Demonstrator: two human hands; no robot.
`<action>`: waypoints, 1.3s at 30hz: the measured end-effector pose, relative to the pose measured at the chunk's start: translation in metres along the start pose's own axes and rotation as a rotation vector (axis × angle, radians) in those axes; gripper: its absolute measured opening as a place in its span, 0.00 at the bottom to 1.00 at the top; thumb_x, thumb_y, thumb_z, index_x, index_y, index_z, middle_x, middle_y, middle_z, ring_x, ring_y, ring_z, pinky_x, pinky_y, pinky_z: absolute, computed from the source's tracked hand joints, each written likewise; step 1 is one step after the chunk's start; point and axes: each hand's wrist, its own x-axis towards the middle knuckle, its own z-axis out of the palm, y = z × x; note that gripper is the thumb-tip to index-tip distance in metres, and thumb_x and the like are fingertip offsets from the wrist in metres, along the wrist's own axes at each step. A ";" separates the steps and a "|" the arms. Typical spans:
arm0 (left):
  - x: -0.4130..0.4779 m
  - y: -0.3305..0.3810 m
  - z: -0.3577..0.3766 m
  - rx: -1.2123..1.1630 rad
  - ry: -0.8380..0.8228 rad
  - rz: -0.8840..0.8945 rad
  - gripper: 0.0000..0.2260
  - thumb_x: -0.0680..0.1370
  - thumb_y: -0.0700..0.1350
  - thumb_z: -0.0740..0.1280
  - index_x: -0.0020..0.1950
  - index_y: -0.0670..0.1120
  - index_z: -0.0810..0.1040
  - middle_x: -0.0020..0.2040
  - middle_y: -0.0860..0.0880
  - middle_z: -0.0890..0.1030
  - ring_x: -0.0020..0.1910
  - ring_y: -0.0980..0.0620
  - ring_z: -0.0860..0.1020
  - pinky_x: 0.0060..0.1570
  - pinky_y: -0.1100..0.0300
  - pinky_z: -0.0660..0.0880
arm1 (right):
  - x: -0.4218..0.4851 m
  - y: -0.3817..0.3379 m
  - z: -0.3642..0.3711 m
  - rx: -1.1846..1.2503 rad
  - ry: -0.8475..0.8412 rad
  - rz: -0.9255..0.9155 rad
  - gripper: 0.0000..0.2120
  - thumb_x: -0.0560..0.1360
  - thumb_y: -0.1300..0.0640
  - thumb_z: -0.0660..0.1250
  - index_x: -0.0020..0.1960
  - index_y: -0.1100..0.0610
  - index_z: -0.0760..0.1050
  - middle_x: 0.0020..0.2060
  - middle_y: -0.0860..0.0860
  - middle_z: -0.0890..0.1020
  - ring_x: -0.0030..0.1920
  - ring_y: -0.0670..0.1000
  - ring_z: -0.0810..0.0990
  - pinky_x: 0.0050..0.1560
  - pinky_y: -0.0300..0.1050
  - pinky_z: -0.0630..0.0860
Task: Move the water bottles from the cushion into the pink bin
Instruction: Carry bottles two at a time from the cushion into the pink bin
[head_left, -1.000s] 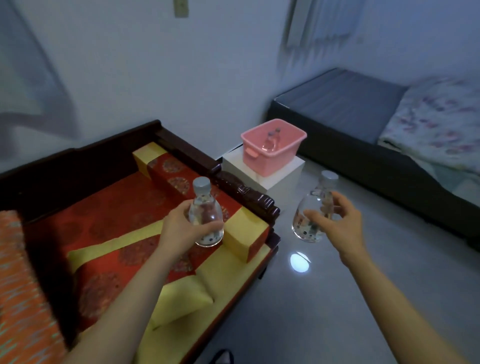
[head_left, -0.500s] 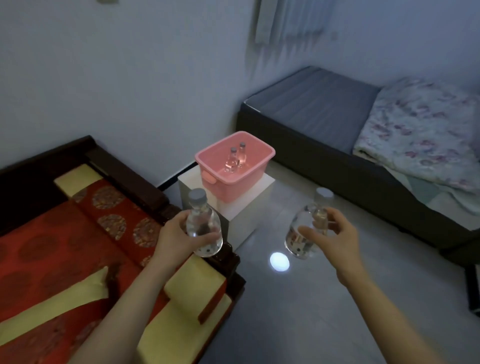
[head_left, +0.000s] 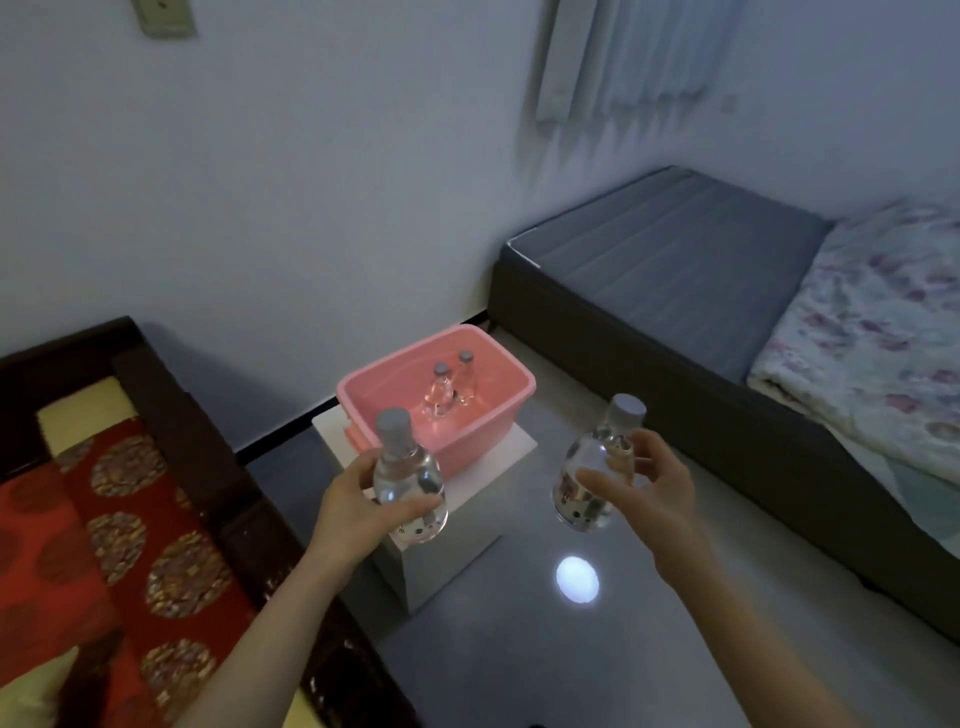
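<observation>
This is a bedroom in a home. At two o'clock a low bed (head_left: 691, 270) with a grey mattress stands against the white wall, with a floral quilt (head_left: 878, 332) rumpled over its near end and pale curtains (head_left: 623, 57) hanging above it. At eight o'clock sits a dark carved wooden bench (head_left: 171, 415) with red and gold patterned cushions (head_left: 130, 530), and a glossy grey floor (head_left: 597, 649) spreads between them.

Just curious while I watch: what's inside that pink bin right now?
Two clear water bottles with grey caps stand upright inside the pink bin, close together. The near wall and the left hand's bottle hide part of the bin's floor.
</observation>
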 end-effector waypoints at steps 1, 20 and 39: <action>0.011 0.004 0.011 -0.013 0.030 -0.009 0.24 0.58 0.44 0.82 0.50 0.53 0.80 0.47 0.52 0.84 0.46 0.56 0.82 0.44 0.64 0.76 | 0.022 0.000 -0.004 -0.004 -0.035 -0.017 0.28 0.61 0.51 0.79 0.58 0.47 0.72 0.52 0.44 0.77 0.53 0.47 0.76 0.47 0.45 0.75; 0.206 -0.012 0.068 -0.032 0.297 -0.174 0.27 0.60 0.42 0.81 0.57 0.49 0.77 0.49 0.50 0.83 0.47 0.54 0.82 0.43 0.62 0.77 | 0.290 0.002 0.073 0.009 -0.423 -0.047 0.22 0.63 0.64 0.78 0.49 0.47 0.74 0.48 0.45 0.80 0.49 0.43 0.79 0.41 0.34 0.74; 0.347 -0.138 0.092 0.050 0.410 -0.477 0.29 0.59 0.39 0.80 0.54 0.49 0.68 0.51 0.50 0.78 0.48 0.50 0.77 0.39 0.69 0.70 | 0.405 0.140 0.276 -0.416 -0.749 -0.051 0.20 0.57 0.53 0.75 0.43 0.51 0.69 0.42 0.51 0.80 0.42 0.53 0.79 0.41 0.51 0.75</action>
